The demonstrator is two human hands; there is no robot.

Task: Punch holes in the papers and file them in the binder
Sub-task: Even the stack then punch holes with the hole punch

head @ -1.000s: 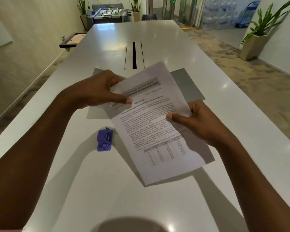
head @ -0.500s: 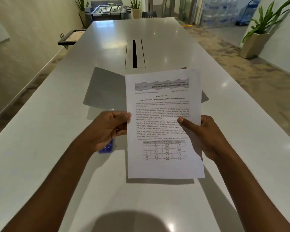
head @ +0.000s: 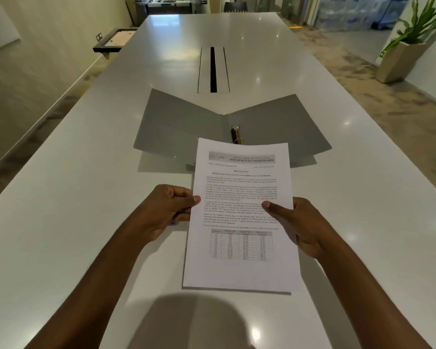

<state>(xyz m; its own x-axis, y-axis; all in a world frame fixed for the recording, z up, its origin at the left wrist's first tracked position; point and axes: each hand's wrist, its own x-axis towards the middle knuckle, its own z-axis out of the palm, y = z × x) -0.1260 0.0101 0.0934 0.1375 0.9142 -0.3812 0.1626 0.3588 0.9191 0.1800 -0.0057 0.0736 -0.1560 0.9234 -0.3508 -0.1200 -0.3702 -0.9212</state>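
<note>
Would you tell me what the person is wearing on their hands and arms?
Nothing visible. The left hand and right hand are ungloved, with no rings on the fingers that show and no watch or bracelet at either wrist. The left forearm and right forearm are bare to the frame's edge; no sleeve shows.

One paper; one binder (two rings)

The paper, tilted a second ago, is now square between the left hand and right hand, lower, uncovering the binder rings.
</note>
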